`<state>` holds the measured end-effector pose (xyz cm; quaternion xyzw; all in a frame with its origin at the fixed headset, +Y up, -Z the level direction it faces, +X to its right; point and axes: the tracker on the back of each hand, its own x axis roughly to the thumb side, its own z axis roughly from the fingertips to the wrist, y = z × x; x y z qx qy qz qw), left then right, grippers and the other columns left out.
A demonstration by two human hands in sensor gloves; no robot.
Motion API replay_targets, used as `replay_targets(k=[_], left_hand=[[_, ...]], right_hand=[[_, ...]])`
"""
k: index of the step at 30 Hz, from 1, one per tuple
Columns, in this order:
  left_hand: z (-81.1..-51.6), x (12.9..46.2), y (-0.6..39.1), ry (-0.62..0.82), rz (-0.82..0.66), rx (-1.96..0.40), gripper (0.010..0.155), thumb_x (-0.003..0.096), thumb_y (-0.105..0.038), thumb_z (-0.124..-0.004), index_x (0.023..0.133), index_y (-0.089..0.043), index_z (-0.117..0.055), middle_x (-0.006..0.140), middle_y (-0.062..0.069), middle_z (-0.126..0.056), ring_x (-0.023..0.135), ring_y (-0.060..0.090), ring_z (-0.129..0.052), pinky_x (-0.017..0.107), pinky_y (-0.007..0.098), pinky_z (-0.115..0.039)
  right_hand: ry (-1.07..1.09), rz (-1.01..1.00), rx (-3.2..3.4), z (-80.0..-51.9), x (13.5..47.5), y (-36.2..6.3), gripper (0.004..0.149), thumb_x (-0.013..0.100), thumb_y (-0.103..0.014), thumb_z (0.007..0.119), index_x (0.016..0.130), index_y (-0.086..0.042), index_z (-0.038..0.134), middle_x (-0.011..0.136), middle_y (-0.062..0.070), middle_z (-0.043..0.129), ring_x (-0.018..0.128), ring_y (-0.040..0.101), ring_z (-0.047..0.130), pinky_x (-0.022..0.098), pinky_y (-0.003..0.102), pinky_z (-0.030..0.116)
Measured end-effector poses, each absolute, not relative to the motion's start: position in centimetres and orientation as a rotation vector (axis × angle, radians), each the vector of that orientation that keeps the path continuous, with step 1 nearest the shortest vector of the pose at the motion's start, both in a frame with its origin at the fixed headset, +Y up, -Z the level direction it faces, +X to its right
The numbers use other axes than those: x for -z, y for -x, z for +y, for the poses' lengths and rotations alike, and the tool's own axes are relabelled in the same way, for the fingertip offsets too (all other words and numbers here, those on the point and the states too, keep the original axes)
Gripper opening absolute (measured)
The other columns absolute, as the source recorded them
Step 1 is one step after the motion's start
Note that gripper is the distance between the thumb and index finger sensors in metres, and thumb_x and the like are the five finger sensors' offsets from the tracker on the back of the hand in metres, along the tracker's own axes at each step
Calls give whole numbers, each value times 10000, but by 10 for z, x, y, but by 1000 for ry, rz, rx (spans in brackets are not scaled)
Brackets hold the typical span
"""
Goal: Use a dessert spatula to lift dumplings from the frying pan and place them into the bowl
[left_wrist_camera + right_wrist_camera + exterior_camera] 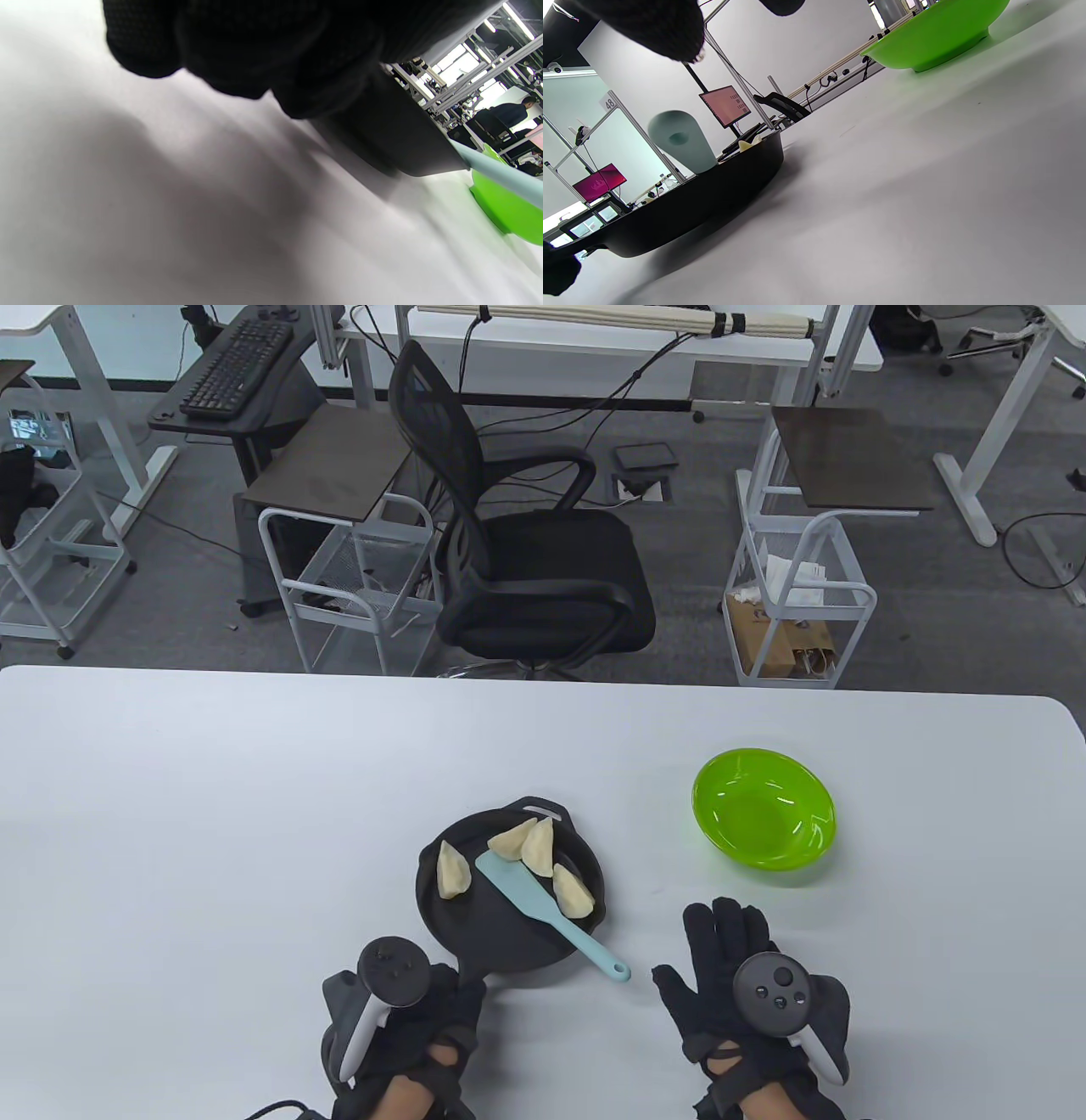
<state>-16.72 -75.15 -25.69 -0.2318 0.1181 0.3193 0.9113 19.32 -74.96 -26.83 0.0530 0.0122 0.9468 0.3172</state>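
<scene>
Dumplings (538,843), four in all, lie in a black frying pan (475,925) on a white tabletop (212,831), seen from above. A pale blue dessert spatula (530,901) rests in the pan, its blade touching the pair of dumplings at the pan's 12 o'clock, its handle running out over the rim toward 4 o'clock, the end overhanging the rim. One dumpling sits at the pan's 9 o'clock, another at 3 o'clock, beside the spatula's blade.

A green bowl (764,819), with nothing in it, stands well apart from the pan, at 2 o'clock from it.

The left hand (407,1027), in a black glove with a tracker on its back, is at the pan's 7 o'clock, where the pan's short handle points. Its fingers look curled round that handle, though the tracker hides most of the grip. The right hand (738,984) lies flat on the tabletop at 4 o'clock from the pan, fingers straight and spread, holding nothing, near the spatula's handle end but not touching it.

No dumpling has reached the bowl, so the task appears to be at its very start: the spatula is not yet picked up. The next move likely calls for the right hand to reach toward 9 o'clock, take the spatula's handle, and slide the blade under a dumpling while the left hand steadies the pan.
</scene>
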Motion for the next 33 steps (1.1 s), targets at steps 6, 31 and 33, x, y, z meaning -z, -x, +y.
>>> replay_targets(k=[6, 31, 33], left_hand=[[-757, 258, 160, 540, 181, -671, 619, 466, -594, -773, 930, -193, -692, 491, -121, -1062, 286, 128, -1005, 526, 465, -803], [-770, 257, 132, 718, -39, -618, 670, 453, -619, -817, 940, -178, -684, 484, -99, -1069, 314, 152, -1030, 532, 466, -799], [-771, 257, 131, 723, -46, -614, 670, 452, -620, -818, 938, -178, -687, 482, -98, -1072, 313, 154, -1033, 529, 465, -801]], right_hand=[[-157, 52, -2452, -750, 268, -191, 763, 574, -531, 702, 1112, -170, 301, 1144, 191, 127, 1017, 557, 57, 719, 709, 117], [-191, 294, -2339, -770, 276, -177, 710, 557, -468, 806, 1067, -90, 487, 997, 183, 723, 853, 501, 778, 695, 703, 516], [-183, 288, -2363, -771, 276, -176, 704, 553, -461, 815, 1064, -95, 498, 973, 164, 752, 822, 478, 809, 691, 693, 536]])
